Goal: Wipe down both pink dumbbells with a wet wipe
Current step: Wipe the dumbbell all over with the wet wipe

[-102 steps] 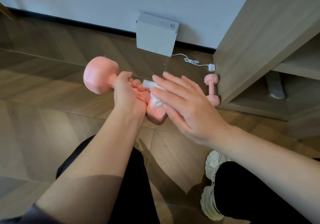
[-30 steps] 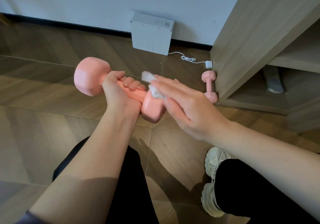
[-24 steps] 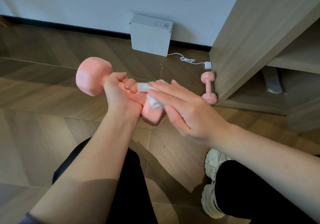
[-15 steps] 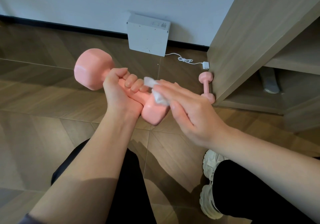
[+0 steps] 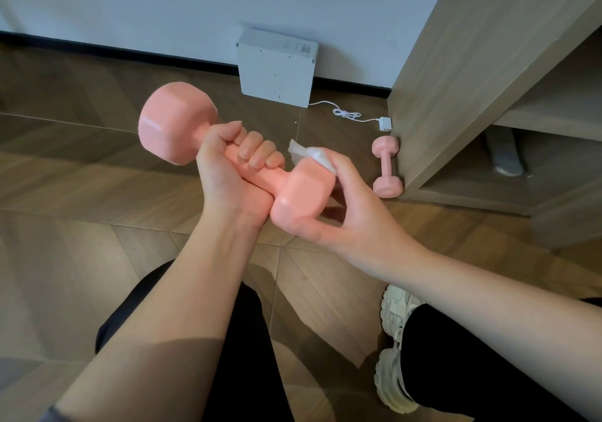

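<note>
Left hand (image 5: 228, 174) fist-grips the rigid, smooth pink dumbbell (image 5: 247, 157) mid-handle, judged the soundest hold; right hand (image 5: 342, 206) pinches a soft wet wipe (image 5: 316, 154) against its near head.

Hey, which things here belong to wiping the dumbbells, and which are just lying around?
Job: held dumbbell, gripped by left hand; wet wipe, pressed on it by right hand; second dumbbell, on the floor by the shelf unit.
Lying about: white box, white cable.

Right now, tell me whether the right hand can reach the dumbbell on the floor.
Probably yes: nothing stands between the right hand and the floor dumbbell, though the hand is busy holding the wet wipe.
</note>
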Action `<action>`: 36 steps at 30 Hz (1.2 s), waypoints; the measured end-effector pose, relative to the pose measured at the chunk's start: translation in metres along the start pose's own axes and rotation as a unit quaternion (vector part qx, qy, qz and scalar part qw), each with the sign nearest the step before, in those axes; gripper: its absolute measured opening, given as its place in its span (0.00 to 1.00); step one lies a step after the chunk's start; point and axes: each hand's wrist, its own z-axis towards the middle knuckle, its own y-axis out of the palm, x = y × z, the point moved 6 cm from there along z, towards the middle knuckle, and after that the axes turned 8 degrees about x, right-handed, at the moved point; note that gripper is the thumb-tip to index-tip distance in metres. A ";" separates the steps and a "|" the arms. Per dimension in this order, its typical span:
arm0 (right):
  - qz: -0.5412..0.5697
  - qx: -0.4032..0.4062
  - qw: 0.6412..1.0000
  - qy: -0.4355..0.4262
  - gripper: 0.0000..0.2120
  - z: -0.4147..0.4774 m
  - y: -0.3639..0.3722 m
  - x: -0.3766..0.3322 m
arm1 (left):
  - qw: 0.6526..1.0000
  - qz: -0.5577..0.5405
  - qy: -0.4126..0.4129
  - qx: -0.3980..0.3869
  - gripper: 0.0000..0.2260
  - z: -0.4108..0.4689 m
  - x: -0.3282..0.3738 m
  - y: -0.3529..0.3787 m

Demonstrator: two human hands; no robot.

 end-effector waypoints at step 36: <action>-0.122 0.055 0.987 -0.093 0.16 0.003 -0.004 -0.030 | 0.994 0.038 0.019 0.104 0.14 -0.010 0.015 -0.018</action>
